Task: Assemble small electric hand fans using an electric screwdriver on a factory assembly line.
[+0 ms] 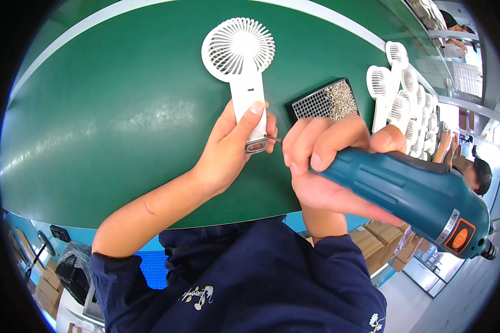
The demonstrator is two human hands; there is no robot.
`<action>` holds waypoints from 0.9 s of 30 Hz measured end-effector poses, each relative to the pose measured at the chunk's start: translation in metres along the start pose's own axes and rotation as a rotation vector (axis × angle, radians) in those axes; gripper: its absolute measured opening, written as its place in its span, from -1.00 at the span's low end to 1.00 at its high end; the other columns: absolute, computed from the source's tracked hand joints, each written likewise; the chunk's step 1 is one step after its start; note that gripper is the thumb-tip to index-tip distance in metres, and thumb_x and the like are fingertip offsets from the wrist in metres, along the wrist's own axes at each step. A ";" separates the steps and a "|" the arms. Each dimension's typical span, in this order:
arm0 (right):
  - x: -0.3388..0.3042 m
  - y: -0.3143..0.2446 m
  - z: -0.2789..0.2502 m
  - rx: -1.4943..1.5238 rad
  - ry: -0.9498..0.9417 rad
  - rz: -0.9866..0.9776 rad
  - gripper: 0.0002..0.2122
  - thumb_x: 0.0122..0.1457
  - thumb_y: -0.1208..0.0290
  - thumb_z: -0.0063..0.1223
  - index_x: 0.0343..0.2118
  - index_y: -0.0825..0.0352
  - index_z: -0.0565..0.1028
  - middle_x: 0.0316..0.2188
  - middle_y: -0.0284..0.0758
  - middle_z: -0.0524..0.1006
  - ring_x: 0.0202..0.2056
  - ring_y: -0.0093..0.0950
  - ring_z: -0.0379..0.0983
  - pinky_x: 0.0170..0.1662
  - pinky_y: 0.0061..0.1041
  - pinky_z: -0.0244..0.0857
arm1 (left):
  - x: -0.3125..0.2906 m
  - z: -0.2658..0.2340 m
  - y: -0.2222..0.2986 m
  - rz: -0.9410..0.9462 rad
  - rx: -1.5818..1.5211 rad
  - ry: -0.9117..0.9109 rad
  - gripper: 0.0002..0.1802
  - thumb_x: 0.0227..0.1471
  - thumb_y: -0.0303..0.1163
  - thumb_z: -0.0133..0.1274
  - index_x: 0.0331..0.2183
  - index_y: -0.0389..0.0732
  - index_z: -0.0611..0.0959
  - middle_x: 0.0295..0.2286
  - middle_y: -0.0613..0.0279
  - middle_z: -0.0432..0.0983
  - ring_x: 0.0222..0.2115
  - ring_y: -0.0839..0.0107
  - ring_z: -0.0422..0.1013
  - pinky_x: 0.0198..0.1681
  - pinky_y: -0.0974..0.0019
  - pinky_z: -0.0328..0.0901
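Observation:
My left hand [228,136] is wrapped round the handle of a white handheld fan [240,61], thumb on the front and fingers behind. The fan's round slatted head points away from me, and a grey end piece [256,146] with a slot shows at its near end. In my right hand [330,161] lies a teal electric screwdriver [405,186], held almost level. Its thin dark bit [273,138] reaches left to the side of the fan handle near the grey end. Whether a screw sits at the tip is too small to tell.
Just beyond my right hand is a black tray [311,104] with a grid of holes, its right part full of small screws. Several more white fans [397,102] lie grouped at the right of the green table [122,144]. Other people [475,172] are at the far right.

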State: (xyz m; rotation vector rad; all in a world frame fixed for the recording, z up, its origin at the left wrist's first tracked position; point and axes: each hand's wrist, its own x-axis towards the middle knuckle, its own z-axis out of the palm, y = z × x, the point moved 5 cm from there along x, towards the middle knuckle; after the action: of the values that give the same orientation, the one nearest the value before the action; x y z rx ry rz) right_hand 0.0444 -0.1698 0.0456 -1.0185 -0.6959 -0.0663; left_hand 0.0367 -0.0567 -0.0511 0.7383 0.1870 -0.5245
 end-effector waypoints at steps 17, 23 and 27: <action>-0.012 0.022 -0.024 0.163 0.373 -0.025 -0.09 -0.16 -0.59 -0.24 0.01 0.22 0.20 -0.63 -0.21 0.36 -0.76 -0.42 0.22 -0.72 -0.46 0.17 | 0.008 -0.027 0.036 0.209 0.054 0.069 -0.69 0.25 -0.21 -0.10 -0.09 -0.20 0.38 -0.39 0.23 0.42 -0.39 0.49 0.36 -0.34 0.36 0.29; -0.018 0.039 -0.024 0.073 0.479 0.059 -0.05 -0.24 -0.65 -0.33 -0.09 0.25 0.20 -0.71 -0.25 0.33 -0.83 -0.45 0.15 -0.78 -0.55 0.11 | 0.006 -0.026 0.037 0.242 0.069 0.046 -0.75 0.19 -0.36 -0.01 -0.12 -0.20 0.38 -0.36 0.21 0.44 -0.41 0.50 0.36 -0.34 0.38 0.29; -0.013 0.014 -0.026 0.157 0.378 -0.046 -0.12 -0.15 -0.62 -0.33 0.04 0.08 0.18 -0.56 -0.24 0.35 -0.70 -0.40 0.27 -0.67 -0.42 0.20 | 0.004 -0.023 0.033 0.217 0.144 -0.026 -0.76 0.11 -0.48 0.05 -0.18 -0.17 0.38 -0.35 0.16 0.47 -0.43 0.49 0.34 -0.34 0.36 0.26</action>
State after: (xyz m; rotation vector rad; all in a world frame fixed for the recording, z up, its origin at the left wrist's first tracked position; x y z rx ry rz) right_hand 0.0521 -0.1868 0.0190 -0.8092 -0.3726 -0.2350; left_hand 0.0575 -0.0224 -0.0502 0.8804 0.0438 -0.3424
